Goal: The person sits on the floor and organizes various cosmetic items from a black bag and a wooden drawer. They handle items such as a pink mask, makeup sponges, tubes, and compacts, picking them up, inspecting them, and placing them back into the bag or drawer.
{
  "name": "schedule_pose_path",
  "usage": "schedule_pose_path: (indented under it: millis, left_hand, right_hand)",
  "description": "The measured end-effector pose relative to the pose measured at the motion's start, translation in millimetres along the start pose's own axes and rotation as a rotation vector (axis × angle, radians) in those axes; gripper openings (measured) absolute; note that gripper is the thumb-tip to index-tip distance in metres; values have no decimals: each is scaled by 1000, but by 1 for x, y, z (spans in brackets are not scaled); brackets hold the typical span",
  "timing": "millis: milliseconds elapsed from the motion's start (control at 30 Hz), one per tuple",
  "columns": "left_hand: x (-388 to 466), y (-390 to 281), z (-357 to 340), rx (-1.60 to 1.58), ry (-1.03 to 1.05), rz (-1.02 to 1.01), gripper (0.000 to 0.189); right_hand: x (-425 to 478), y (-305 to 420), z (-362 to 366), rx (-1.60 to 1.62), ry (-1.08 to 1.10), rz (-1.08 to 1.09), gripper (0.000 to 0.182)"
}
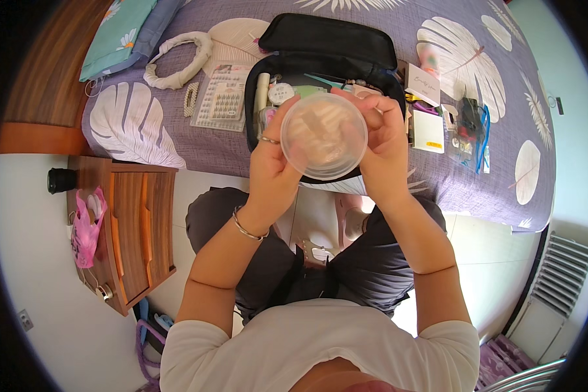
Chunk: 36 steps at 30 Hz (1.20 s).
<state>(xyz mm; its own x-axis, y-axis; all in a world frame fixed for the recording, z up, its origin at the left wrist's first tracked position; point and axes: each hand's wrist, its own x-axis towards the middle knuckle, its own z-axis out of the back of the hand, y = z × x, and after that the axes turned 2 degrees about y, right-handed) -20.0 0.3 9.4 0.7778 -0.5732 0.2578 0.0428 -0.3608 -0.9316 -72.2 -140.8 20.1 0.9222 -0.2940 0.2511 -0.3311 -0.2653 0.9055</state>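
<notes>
A round translucent plastic tub (324, 137) with pale, beige contents is held up between both hands, above the near part of an unzipped black fabric case (251, 115). My left hand (278, 157) grips its left side and wears a ring. Around the right side of the tub my right hand (383, 132) is closed, with its fingers bent at the upper rim. Inside the case lie a pale tube (262, 90), a round white container (281, 93), teal tweezers (323, 80) and other small things, partly hidden by the hands and tub.
Left of the case on the bed are trays of false lashes (225, 100), a beaded hair clip (191, 99) and a cream headband (178, 84). To its right lie a white box (423, 84), a square white box (428, 131) and a clear pouch with blue edging (469, 132).
</notes>
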Motion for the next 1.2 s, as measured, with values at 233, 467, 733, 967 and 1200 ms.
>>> schedule_pose_path:
  millis: [233,467,733,967,1200]
  left_hand:
    - [1,8,11,-54,-101,25,43]
    - [6,-3,3,-363,-244,23,39]
    - [4,6,9,-181,-172,-60,45]
    - [4,1,3,-354,-173,60,51]
    - [6,-4,-4,-474,-154,108,54]
  right_hand:
    - [-1,2,-1,-65,36,9,31]
    - [-1,7,-1,-1047,139,465,41]
    - [-3,7,-5,-1136,167,474,37]
    - [3,10,9,-664,152,144,27]
    - [2,13,-2,-504,28,48,33]
